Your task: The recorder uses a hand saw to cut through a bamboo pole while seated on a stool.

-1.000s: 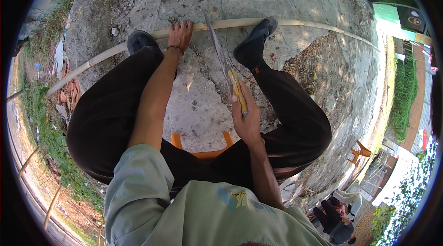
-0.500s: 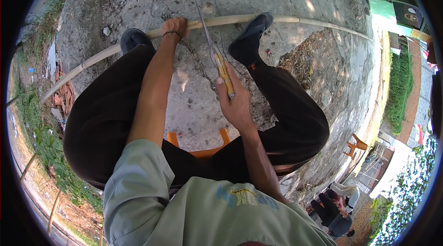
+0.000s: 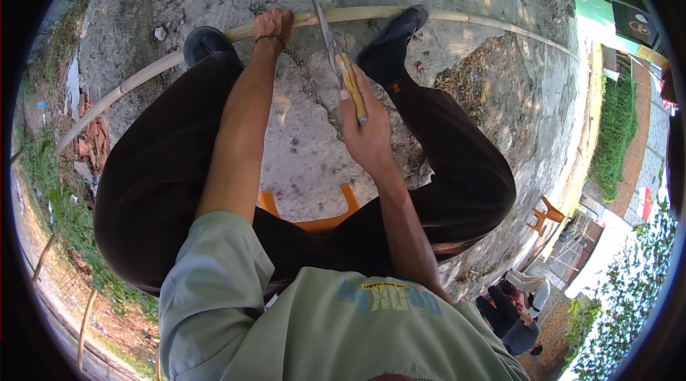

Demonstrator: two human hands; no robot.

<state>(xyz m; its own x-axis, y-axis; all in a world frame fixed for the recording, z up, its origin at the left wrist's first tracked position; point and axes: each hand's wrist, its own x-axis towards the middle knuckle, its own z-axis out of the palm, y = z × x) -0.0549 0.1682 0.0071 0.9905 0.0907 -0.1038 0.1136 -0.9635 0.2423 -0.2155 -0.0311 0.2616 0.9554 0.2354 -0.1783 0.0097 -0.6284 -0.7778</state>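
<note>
Cracked concrete floor (image 3: pixel 304 159), sun-dappled (brown debris (image 3: pixel 468 70) in one patch); green wall (image 3: pixel 594 18), orange stool (image 3: pixel 547 215) at right.

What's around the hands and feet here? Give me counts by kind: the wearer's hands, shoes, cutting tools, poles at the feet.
Hands: 2 (left hand, right hand)
Dark shoes: 2
Yellow-handled cutting tool: 1
Pale pole: 1
Total: 6

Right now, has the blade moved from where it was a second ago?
Yes, it has moved forward. Against the pole, more of the blade now reaches past the far side, and the yellow handle sits closer.
</note>
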